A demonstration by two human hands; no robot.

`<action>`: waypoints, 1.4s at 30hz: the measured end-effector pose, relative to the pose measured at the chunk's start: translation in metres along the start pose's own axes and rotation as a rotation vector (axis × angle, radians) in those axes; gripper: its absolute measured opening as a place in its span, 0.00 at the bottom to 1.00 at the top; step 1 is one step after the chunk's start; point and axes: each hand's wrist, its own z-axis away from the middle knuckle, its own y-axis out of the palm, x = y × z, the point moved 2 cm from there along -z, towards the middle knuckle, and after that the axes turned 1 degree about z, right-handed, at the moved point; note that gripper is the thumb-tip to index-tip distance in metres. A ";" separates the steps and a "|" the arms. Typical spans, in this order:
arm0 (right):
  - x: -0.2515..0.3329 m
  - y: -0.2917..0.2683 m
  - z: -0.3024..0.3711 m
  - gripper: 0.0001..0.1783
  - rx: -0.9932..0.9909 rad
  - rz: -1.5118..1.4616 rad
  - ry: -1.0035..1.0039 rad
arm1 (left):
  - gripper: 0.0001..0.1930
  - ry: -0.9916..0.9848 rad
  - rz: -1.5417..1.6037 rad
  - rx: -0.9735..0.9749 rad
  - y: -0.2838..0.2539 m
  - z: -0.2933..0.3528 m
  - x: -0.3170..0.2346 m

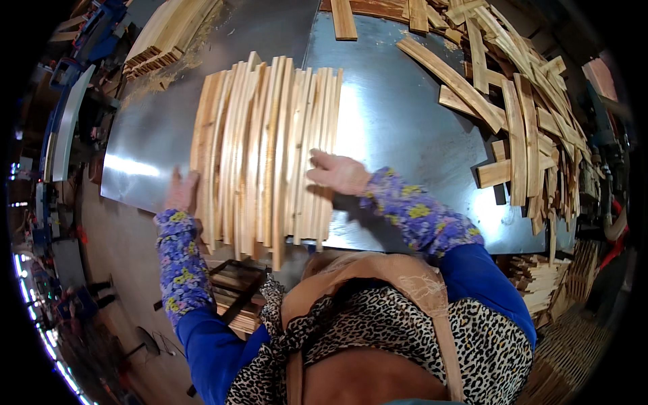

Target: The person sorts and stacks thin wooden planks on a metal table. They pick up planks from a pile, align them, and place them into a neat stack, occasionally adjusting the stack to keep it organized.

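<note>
A left hand (181,191) and a right hand (339,174) are bracketing one row of wooden slats (270,148) on the metal bench (398,135).
From the left, one neat stack of boards (165,40) is running out of sight at the top; the row, mid-bench toward the near edge, is packing its slats too tightly for a sure count; on the right, one loose pile of boards (514,142) is hiding many of its own pieces. Of the two hands, the left, slightly blurred, is opening its fingers forward along the row's left side, contact being hard to make out; the right is lying spread over the row's rightmost slats, its fingers pointing left, pinching nothing that I am seeing.
</note>
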 end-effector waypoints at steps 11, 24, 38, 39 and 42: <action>-0.333 -0.380 0.120 0.58 -0.496 0.869 0.578 | 0.28 0.650 -1.070 -0.124 0.242 0.199 -0.183; -0.265 -0.290 0.139 0.32 -0.172 -1.061 0.318 | 0.41 0.334 -1.042 -0.115 0.185 0.156 -0.118; -0.085 0.091 0.048 0.52 0.016 0.094 0.064 | 0.33 0.544 -1.023 -0.197 0.181 0.170 -0.165; -0.103 0.088 0.040 0.52 0.070 0.088 -0.036 | 0.32 0.603 -1.052 -0.234 0.186 0.172 -0.177; -0.186 0.011 0.031 0.51 0.122 0.119 -0.190 | 0.36 0.770 -0.786 -0.180 0.239 0.193 -0.166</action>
